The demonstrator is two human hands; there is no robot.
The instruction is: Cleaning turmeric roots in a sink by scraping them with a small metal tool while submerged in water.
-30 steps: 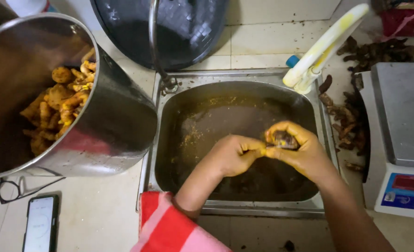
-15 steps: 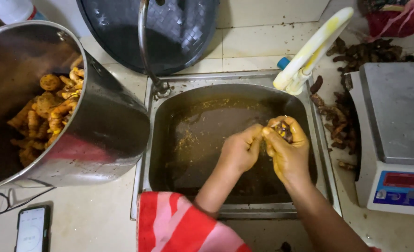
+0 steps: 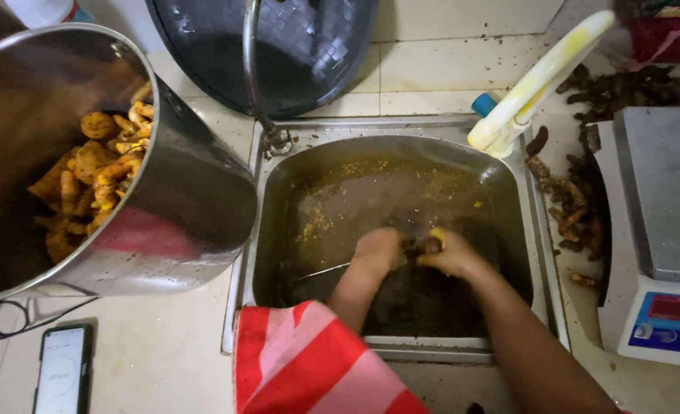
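Roots (image 3: 95, 180) are filling the pot at upper left, and I am scrubbing another root (image 3: 423, 245), both hands (image 3: 378, 249) closed on it, while a dirty pile (image 3: 578, 195) is waiting at right.

**Person at the sink: body and clothing**

Two bare forearms, no sleeves below the elbow. Left hand (image 3: 377, 249) and right hand (image 3: 453, 253) ungloved, without rings, watch or bracelets visible. Yellow staining on the fingers (image 3: 438, 239) of the right hand. Red and pale pink striped cloth (image 3: 309, 368) at the near edge, broad diagonal bands, loosely folded, worn at the waist or lap; exact garment unclear.
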